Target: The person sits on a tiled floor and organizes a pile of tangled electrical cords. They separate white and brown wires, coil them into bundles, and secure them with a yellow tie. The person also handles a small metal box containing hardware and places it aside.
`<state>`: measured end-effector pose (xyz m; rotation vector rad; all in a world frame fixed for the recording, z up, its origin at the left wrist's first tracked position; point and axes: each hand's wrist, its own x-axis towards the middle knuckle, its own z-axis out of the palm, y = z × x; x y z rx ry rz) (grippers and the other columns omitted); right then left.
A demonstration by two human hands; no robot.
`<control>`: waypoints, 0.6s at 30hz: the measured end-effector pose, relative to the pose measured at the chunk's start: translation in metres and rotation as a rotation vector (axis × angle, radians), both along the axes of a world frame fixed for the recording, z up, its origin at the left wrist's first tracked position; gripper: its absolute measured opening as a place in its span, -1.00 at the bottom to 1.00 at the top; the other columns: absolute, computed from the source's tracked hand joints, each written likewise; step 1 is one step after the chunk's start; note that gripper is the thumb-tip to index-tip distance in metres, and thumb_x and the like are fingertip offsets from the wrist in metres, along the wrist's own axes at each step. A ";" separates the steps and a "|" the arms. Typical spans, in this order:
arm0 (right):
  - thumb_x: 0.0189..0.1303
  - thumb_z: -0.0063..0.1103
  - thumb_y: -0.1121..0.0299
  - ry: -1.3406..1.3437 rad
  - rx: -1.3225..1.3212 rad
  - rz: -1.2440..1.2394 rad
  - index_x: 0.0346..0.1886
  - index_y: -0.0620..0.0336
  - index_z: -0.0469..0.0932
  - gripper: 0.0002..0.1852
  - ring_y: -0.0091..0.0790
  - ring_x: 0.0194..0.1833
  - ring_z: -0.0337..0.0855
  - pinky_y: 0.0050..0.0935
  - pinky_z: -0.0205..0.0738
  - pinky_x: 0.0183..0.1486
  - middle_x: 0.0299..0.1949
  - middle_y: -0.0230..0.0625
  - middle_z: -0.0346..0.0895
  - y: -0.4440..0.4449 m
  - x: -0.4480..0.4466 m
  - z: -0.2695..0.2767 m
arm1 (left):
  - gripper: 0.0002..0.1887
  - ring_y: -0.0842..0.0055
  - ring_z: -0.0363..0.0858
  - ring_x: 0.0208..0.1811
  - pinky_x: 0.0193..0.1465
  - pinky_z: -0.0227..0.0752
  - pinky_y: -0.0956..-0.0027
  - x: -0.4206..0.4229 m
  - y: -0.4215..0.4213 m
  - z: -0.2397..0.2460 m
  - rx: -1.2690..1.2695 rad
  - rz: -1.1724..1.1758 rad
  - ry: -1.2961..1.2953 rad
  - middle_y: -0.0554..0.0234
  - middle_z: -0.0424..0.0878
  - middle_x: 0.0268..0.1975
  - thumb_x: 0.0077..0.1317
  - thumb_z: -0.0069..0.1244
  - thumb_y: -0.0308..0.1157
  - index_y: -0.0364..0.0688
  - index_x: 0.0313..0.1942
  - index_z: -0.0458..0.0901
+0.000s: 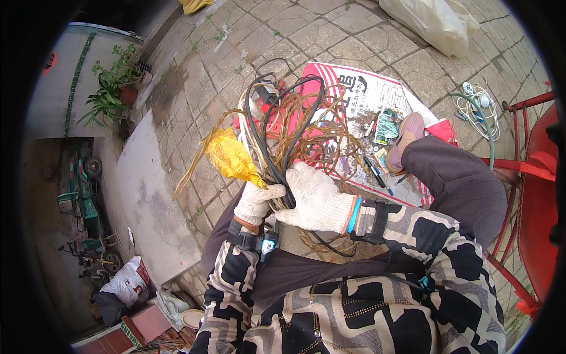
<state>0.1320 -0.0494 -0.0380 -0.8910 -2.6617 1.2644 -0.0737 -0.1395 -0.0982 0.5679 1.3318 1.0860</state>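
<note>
My left hand [256,201], in a white knit glove, grips a bundle of cables with the thumb across it. My right hand [316,199], gloved alike, is closed around the same bundle from the other side. Black cable [284,161] rises from the hands in long loops, beside white cable [244,132]. Brown twisted cord [318,141] spreads in tangled coils beyond and to the right. A crumpled yellow plastic bag [227,152] hangs by my left hand. Below the hands, a black cable end [331,250] curves down near my lap.
A printed woven sack [376,84] lies on the paving, bearing pens [375,172], a green packet [386,126] and small debris. A white cord coil [479,108] and green hose [484,119] lie right, near a red metal chair [537,190]. A pale sack [431,24] stands beyond.
</note>
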 end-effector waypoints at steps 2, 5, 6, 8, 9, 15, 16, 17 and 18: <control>0.03 0.40 -0.19 0.035 -0.008 0.015 0.04 0.45 0.46 -0.19 0.10 0.09 0.54 -0.06 0.52 0.11 0.03 0.06 0.40 -0.003 0.003 0.010 | -0.39 0.26 0.75 -0.05 0.05 0.67 0.19 0.002 0.000 0.013 0.115 0.034 -0.093 -0.01 0.71 0.05 0.15 0.17 -0.67 -0.31 0.26 0.48; 0.09 0.37 -0.12 0.157 0.008 0.032 -0.02 0.44 0.50 -0.29 0.11 0.01 0.59 -0.07 0.54 0.07 0.00 0.07 0.45 0.000 0.011 0.022 | -0.29 0.21 0.75 -0.04 0.06 0.68 0.15 0.002 -0.003 0.030 0.150 0.075 -0.126 -0.06 0.69 0.07 0.12 0.11 -0.69 -0.31 0.35 0.38; 0.11 0.36 -0.10 0.213 -0.013 0.046 -0.04 0.44 0.52 -0.32 0.11 -0.01 0.60 -0.07 0.54 0.06 -0.03 0.07 0.47 0.006 0.013 0.025 | -0.28 0.19 0.75 -0.04 0.06 0.68 0.13 0.001 -0.004 0.035 0.168 0.074 -0.145 -0.07 0.69 0.05 0.11 0.10 -0.68 -0.32 0.36 0.36; 0.19 0.30 0.03 0.321 -0.020 0.092 -0.14 0.45 0.57 -0.46 0.07 -0.08 0.64 -0.10 0.53 0.01 -0.16 0.07 0.53 0.019 0.019 0.032 | -0.26 0.11 0.76 -0.04 0.03 0.70 0.07 0.002 -0.009 0.044 0.188 0.130 -0.219 -0.10 0.70 0.04 0.11 0.05 -0.69 -0.33 0.38 0.33; 0.24 0.25 0.10 0.336 -0.128 0.114 -0.17 0.42 0.59 -0.56 0.04 -0.13 0.65 -0.13 0.52 -0.03 -0.25 0.04 0.56 0.025 0.023 0.037 | -0.27 0.09 0.76 -0.06 0.01 0.71 0.05 0.002 -0.012 0.050 0.187 0.123 -0.263 -0.12 0.70 0.04 0.09 0.05 -0.69 -0.35 0.36 0.36; 0.23 0.17 0.11 0.382 0.001 0.150 -0.30 0.30 0.61 -0.63 0.10 -0.19 0.66 -0.04 0.50 -0.10 -0.33 0.07 0.58 0.031 0.058 0.068 | -0.24 0.07 0.70 0.06 0.11 0.67 0.01 0.018 -0.024 0.079 0.261 0.108 -0.271 -0.15 0.64 0.16 0.06 0.04 -0.70 -0.36 0.38 0.34; 0.26 0.16 0.08 0.406 0.081 0.135 -0.32 0.26 0.60 -0.64 0.09 -0.17 0.67 -0.02 0.51 -0.09 -0.34 0.03 0.60 0.030 0.063 0.071 | -0.24 0.07 0.69 0.09 0.13 0.66 0.01 0.019 -0.024 0.082 0.258 0.081 -0.235 -0.13 0.62 0.18 0.06 0.04 -0.70 -0.36 0.38 0.33; 0.29 0.14 0.06 0.336 0.239 0.055 -0.32 0.23 0.61 -0.63 0.07 -0.23 0.70 -0.01 0.54 -0.13 -0.37 -0.03 0.63 0.025 0.067 0.073 | -0.23 0.07 0.67 0.12 0.16 0.64 0.00 0.021 -0.023 0.085 0.236 0.075 -0.173 -0.11 0.61 0.20 0.06 0.04 -0.70 -0.35 0.38 0.33; 0.31 0.13 0.08 0.291 0.271 0.035 -0.25 0.22 0.61 -0.65 0.06 -0.27 0.70 -0.01 0.55 -0.18 -0.39 -0.05 0.63 0.021 0.069 0.073 | -0.25 0.10 0.65 0.16 0.21 0.62 0.02 0.024 -0.021 0.084 0.283 0.048 -0.277 -0.03 0.61 0.21 0.08 0.06 -0.69 -0.34 0.37 0.35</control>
